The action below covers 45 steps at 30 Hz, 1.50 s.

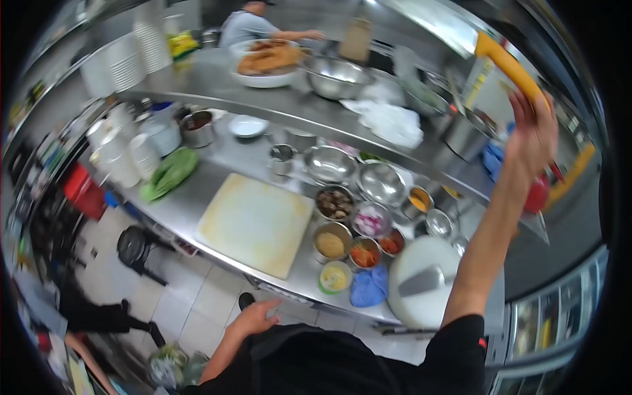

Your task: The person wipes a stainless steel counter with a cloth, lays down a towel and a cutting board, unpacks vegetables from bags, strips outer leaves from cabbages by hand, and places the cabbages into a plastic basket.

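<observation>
My right hand (532,135) is raised at the upper right, with its fingers closed around the lower end of a long yellow handle (513,69). What the handle belongs to is not clear from here. My left hand (255,318) hangs low in front of the counter, fingers loosely out and holding nothing. Beyond it lies a white cutting board (257,227). A cleaver (422,281) rests on a round white board (411,309), next to a blue cloth (369,287).
Metal containers of food, including brown pieces (334,203), crowd the counter's middle. Steel bowls (382,183) stand behind them. A green cloth (171,173) and white cup stacks (115,155) are at left. A shelf (217,92) overhangs the counter. A co-worker (247,29) stands beyond.
</observation>
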{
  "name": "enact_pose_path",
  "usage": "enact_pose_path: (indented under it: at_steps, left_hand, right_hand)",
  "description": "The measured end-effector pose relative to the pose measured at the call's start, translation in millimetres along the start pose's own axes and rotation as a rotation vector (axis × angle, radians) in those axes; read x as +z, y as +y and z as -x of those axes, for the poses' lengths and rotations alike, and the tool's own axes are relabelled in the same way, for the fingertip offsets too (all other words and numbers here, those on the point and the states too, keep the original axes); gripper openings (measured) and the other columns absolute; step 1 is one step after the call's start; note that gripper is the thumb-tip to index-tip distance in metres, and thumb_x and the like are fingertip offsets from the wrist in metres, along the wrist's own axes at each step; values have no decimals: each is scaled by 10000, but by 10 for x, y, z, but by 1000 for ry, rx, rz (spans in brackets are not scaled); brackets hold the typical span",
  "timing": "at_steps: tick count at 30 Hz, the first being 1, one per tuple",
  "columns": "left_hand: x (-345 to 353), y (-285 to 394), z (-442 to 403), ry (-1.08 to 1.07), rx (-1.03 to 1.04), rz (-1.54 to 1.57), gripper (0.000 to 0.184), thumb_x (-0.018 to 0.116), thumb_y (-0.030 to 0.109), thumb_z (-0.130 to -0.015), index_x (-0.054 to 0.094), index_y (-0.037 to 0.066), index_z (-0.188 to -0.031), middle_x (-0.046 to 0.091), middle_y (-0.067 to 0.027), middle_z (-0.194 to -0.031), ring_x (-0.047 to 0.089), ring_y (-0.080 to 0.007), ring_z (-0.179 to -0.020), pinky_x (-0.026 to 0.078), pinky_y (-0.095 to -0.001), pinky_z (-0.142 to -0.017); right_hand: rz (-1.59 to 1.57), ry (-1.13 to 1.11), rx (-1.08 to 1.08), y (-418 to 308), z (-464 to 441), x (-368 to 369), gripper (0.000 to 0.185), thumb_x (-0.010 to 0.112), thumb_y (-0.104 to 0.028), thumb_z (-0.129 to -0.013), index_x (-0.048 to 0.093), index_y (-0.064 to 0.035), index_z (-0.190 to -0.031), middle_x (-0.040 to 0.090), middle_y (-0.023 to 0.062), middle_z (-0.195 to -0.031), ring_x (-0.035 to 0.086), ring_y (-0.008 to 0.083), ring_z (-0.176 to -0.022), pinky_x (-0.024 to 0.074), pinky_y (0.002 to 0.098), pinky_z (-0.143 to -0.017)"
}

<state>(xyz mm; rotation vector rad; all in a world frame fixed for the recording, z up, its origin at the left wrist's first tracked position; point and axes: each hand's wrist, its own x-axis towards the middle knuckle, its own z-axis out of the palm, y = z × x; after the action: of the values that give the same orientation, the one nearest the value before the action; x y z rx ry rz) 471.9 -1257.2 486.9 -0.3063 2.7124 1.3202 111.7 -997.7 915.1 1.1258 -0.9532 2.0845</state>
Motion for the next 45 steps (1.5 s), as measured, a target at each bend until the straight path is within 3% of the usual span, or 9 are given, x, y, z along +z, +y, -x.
enact_pose_path:
  at_steps: [4, 9, 14, 17, 20, 28, 35, 38, 45]
  left_hand:
    - [172, -347, 265, -111, -56, -3, 616, 618, 382, -831, 421, 112, -1349, 579, -203, -1172, 558, -362, -1072, 444, -392, -919]
    - [20, -619, 385, -127, -87, -23, 635, 582, 400, -852, 364, 135, -1386, 557, -228, -1202, 527, -379, -1115, 417, -398, -955]
    - [-229, -1036, 570, -94, -86, -57, 633, 573, 408, -855, 365, 131, -1384, 546, -232, -1216, 514, -379, -1133, 410, -403, -961]
    - [-453, -1316, 806, -63, -134, -21, 654, 572, 430, -850, 360, 122, -1387, 540, -230, -1227, 509, -373, -1143, 405, -408, -967]
    - [-536, -1928, 1096, -19, -201, 15, 665, 585, 447, -843, 370, 127, -1384, 553, -216, -1218, 526, -370, -1126, 417, -401, -957]
    - [-1391, -2586, 1941, 32, -524, -4, 745, 606, 530, -795, 386, 120, -1377, 545, -245, -1215, 530, -378, -1126, 419, -389, -956]
    - [-2061, -2973, 1969, -28, -558, -46, 776, 612, 505, -782, 340, 120, -1400, 523, -205, -1267, 495, -349, -1176, 391, -412, -990]
    - [-2365, -2898, 1650, -22, -407, -92, 757, 603, 496, -790, 347, 121, -1396, 516, -190, -1283, 484, -348, -1190, 392, -407, -990]
    - [-3353, -2516, 1039, 128, -4, -170, 670, 579, 433, -834, 343, 142, -1389, 560, -211, -1149, 535, -381, -1079, 426, -430, -927]
  right_hand:
    - [152, 6, -69, -224, 1025, 523, 336, 615, -98, -828, 505, 45, -1112, 596, 209, -1060, 611, 203, -766, 513, 301, -733]
    - [147, -434, 112, 44, 2126, 1082, 342, 642, 88, -732, 512, 0, -1036, 637, 189, -1003, 641, 203, -870, 551, 273, -680]
    - [487, -750, 313, 1018, 3057, 1565, 328, 669, -37, -736, 571, -19, -1048, 679, 112, -870, 675, 171, -728, 537, 263, -623]
    - [627, -872, -153, 1579, 3621, 1743, 374, 652, -41, -724, 559, 2, -1084, 661, 110, -851, 659, 234, -681, 537, 307, -573]
    - [751, -1094, -236, 1831, 4371, 1600, 361, 611, -36, -746, 541, 32, -1094, 647, 106, -850, 641, 231, -642, 524, 318, -522]
    - [894, -1299, 41, 1801, 5817, 1062, 258, 642, -89, -713, 572, -45, -958, 633, 114, -996, 639, 242, -665, 532, 358, -564]
    - [937, -1021, 44, 1671, 4678, 2539, 271, 678, -148, -705, 595, -20, -928, 604, 145, -861, 607, 317, -767, 515, 388, -640]
    - [760, -904, -206, 1814, 3622, 3556, 190, 664, -21, -695, 570, -8, -860, 588, 140, -786, 614, 298, -721, 506, 349, -625]
    - [679, -806, -851, 1734, 1860, 5814, 193, 648, -37, -693, 527, -38, -844, 534, 124, -809, 575, 289, -720, 480, 371, -584]
